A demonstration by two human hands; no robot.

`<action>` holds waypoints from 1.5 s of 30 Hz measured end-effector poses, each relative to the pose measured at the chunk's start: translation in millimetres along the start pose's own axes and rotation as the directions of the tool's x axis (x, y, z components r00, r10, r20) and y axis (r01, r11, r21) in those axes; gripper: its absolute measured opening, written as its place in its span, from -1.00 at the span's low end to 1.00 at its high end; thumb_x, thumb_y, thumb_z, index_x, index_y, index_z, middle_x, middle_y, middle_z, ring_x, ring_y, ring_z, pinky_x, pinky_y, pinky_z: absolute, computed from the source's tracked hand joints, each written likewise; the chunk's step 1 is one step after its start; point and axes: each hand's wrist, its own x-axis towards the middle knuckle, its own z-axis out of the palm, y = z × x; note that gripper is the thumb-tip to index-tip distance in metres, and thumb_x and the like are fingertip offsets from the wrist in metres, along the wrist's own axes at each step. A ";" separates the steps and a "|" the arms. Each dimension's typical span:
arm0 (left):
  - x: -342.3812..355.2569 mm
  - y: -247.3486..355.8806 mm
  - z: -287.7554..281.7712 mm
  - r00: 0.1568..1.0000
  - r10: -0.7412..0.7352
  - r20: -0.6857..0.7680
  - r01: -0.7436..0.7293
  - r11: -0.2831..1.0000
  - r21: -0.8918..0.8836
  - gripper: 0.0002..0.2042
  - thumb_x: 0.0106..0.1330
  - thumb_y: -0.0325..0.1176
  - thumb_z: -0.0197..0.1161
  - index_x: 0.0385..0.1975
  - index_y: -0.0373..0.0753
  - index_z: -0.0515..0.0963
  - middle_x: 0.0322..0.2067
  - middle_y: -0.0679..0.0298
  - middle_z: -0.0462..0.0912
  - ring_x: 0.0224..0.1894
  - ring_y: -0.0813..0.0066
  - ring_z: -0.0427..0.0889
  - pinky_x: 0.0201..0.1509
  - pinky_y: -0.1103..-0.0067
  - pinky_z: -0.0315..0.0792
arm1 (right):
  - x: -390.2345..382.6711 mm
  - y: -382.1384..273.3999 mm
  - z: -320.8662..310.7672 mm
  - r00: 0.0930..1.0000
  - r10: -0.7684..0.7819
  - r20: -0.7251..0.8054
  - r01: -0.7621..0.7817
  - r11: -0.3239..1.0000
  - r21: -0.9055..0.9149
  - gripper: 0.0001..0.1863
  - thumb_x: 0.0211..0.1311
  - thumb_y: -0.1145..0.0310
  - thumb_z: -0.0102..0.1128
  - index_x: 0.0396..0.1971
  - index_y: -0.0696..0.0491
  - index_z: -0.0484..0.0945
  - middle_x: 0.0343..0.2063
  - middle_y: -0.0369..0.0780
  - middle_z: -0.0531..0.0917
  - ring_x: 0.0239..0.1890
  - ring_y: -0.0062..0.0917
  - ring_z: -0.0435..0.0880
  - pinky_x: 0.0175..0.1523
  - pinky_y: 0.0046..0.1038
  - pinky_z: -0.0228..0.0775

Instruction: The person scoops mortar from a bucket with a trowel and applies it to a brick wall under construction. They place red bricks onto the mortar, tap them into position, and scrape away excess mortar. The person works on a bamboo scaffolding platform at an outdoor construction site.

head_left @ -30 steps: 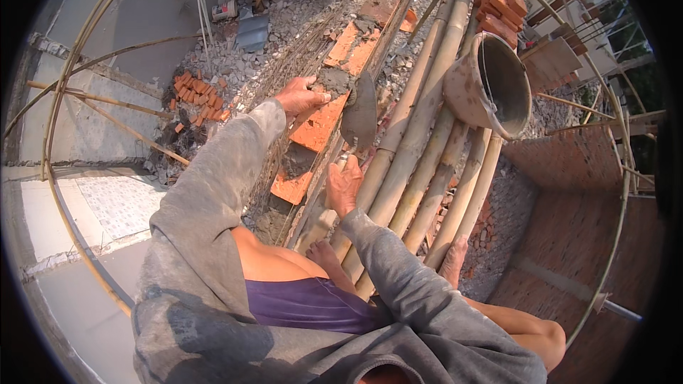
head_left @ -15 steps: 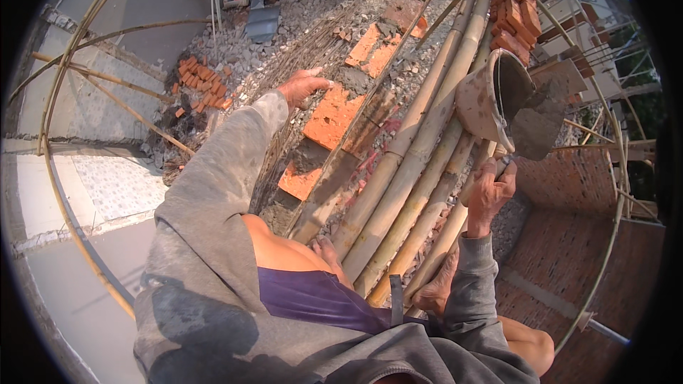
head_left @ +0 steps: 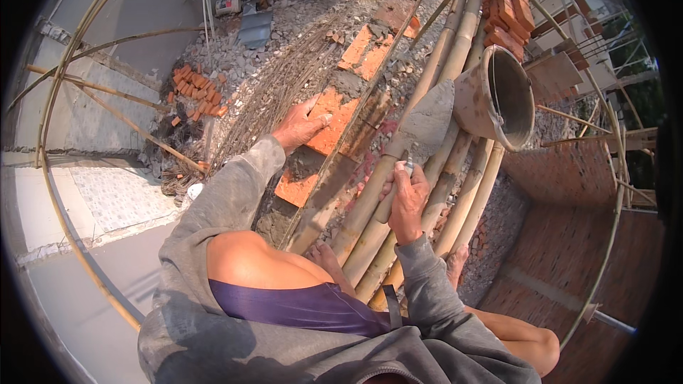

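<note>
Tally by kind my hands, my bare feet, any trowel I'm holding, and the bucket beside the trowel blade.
Hands: 2 (left hand, right hand)
Bare feet: 2 (left foot, right foot)
Trowel: 1
Bucket: 1
Total: 6

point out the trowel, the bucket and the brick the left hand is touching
trowel (head_left: 430, 122), head view: on the flat of its grey blade
bucket (head_left: 472, 102), head view: on its outer side wall
brick (head_left: 337, 121), head view: on its orange top face

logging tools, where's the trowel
Head view, right of centre: the trowel is in the right hand, over bamboo poles, just left of the bucket.
</note>
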 end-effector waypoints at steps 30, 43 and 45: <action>-4.6 -13.6 4.7 0.991 0.098 -0.089 -0.104 0.992 -0.068 -0.30 0.57 -0.35 0.20 0.59 -0.39 0.04 0.46 -0.02 0.36 0.44 0.34 0.37 0.52 0.46 0.21 | -5.9 15.8 62.3 0.930 0.340 0.141 -0.337 0.940 -0.047 -0.80 0.46 0.35 0.09 -0.37 0.13 0.42 -0.55 -0.25 0.52 -0.61 -0.55 0.50 -0.56 -0.41 0.42; -9.4 5.2 1.8 0.976 0.172 -0.133 -0.139 0.965 0.223 -0.15 0.43 -0.26 0.37 0.59 -0.39 0.03 0.55 -0.08 0.19 0.59 0.20 0.17 0.62 0.38 0.05 | 20.2 23.2 24.8 0.860 0.503 0.080 -0.500 0.864 -0.061 -0.72 0.56 0.19 0.05 -0.20 0.14 0.50 -0.51 -0.31 0.51 -0.62 -0.61 0.50 -0.61 -0.47 0.45; -10.5 11.6 -1.1 0.986 0.131 -0.105 -0.110 0.976 0.186 -0.06 0.36 -0.17 0.43 0.61 -0.33 0.00 0.58 -0.12 0.09 0.64 0.09 0.02 0.66 0.27 -0.04 | 34.1 14.6 20.9 0.844 0.516 0.145 -0.510 0.857 -0.080 -0.64 0.62 0.11 0.01 -0.23 0.14 0.49 -0.53 -0.34 0.49 -0.62 -0.64 0.48 -0.61 -0.51 0.43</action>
